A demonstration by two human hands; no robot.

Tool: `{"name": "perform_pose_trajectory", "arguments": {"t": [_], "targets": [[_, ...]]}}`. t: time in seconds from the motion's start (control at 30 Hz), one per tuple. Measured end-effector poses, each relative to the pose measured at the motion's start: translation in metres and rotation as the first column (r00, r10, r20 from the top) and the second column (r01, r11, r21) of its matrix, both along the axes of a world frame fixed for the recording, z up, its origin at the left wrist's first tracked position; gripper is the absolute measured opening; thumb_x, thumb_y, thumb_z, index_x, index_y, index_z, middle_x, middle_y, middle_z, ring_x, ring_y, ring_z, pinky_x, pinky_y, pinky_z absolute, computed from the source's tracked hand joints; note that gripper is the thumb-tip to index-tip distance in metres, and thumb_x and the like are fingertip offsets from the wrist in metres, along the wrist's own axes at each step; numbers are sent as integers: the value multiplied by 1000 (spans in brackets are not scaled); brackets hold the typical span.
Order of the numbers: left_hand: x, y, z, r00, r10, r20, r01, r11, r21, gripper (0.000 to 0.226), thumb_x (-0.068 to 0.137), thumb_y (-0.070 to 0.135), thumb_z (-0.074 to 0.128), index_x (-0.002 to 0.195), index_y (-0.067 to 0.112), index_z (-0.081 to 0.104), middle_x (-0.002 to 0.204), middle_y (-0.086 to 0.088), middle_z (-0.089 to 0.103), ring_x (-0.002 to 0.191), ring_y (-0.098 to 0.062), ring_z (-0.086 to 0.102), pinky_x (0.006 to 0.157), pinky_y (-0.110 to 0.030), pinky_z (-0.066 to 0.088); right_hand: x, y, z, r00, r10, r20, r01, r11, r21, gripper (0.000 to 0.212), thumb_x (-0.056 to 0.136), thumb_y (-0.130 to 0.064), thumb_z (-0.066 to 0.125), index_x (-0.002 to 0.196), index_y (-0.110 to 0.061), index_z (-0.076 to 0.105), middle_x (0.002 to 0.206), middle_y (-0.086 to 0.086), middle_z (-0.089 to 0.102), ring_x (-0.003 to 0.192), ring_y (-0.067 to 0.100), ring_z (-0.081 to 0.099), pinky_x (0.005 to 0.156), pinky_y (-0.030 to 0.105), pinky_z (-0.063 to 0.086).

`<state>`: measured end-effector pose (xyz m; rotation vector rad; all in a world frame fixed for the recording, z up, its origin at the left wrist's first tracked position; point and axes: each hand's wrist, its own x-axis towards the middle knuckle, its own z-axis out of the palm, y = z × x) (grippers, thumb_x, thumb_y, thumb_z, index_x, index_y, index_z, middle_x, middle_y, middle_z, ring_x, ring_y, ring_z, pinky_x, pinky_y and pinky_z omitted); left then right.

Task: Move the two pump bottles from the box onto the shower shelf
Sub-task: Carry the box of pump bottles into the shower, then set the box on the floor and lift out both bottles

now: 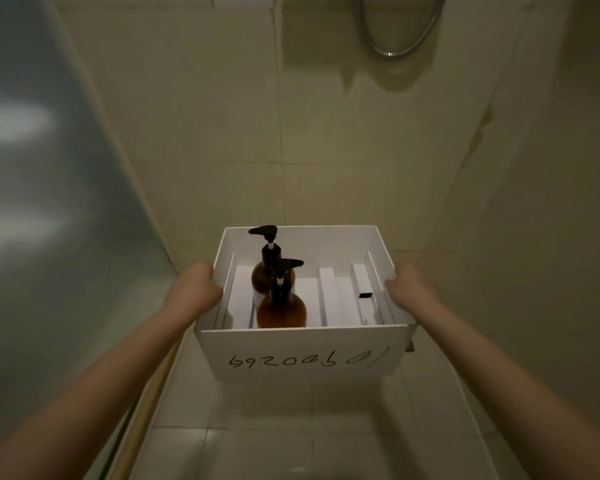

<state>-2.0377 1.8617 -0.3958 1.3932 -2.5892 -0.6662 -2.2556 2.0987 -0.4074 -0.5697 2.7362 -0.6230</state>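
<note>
I had the left hand (196, 289) and the right hand (409, 289) each clamped on a side wall of the white box (305, 355), carrying it between them. Both pump bottles (281, 306) stood upright inside, toward its left side, one behind the other, so my left hand was nearer them. Beyond was tiled wall and a shower hose (395, 39); I saw no shelf.
</note>
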Motion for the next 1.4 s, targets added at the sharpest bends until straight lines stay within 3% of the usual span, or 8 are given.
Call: {"name": "perform_pose_trajectory", "arguments": {"t": [0.13,0.43,0.57,0.67,0.8,0.97,1.2,1.4], "targets": [[-3,-5,-53,999,-19,42,19,1000,-10,11,79,4,51,88,4,58,93,-19,64,85,-34,61,65,-30,42,0,-2,-54,1000,-15,1,15,1000,-16,30,88,-10,43,114,-4,58,106,17,64,94,34,61,78,35,50],[-5,-1,-155,999,-7,45,8,1000,-15,5,80,2,50,81,5,53,87,-16,55,79,-31,55,64,-34,41,5,-6,-155,1000,-20,-17,20,1000,20,30,89,-10,43,112,-2,60,113,20,64,102,35,61,70,29,39],[-4,0,-196,998,-4,64,5,1000,-18,6,82,2,49,79,3,54,88,-10,47,77,-26,51,64,-34,39,12,-7,-197,999,-31,-10,31,999,18,28,89,-9,42,109,-4,61,111,17,65,99,33,62,69,28,38],[-2,0,-228,997,29,72,-31,999,25,15,84,5,48,97,3,56,92,-12,59,85,-28,58,71,-37,50,18,-6,-229,999,-44,27,44,999,31,26,90,-9,42,109,-3,59,112,17,64,99,33,61,68,26,39],[2,1,-269,996,51,67,-55,997,62,15,83,5,49,96,4,57,95,-14,62,87,-30,60,77,-39,52,25,-3,-269,996,-53,72,50,998,48,27,92,-9,41,112,-3,59,114,16,63,101,31,60,69,28,40],[6,7,-316,994,55,91,-64,993,99,6,81,5,50,86,8,53,92,-14,61,79,-27,57,67,-34,48,30,1,-311,993,-62,98,53,994,93,28,92,-10,40,113,-3,58,112,16,63,97,32,61,69,29,42],[8,15,-374,992,80,96,-93,986,141,7,82,7,49,87,7,54,90,-12,61,79,-28,59,69,-34,51,37,8,-362,986,-85,141,73,994,86,26,94,-12,41,110,-2,58,111,17,63,96,32,61,72,30,44],[9,23,-403,992,65,106,-79,987,140,4,81,4,47,81,8,48,81,-10,53,73,-27,52,60,-31,38,46,16,-391,985,-110,136,99,991,89,24,95,-12,42,108,-1,58,111,18,64,97,32,61,68,26,37]]}}
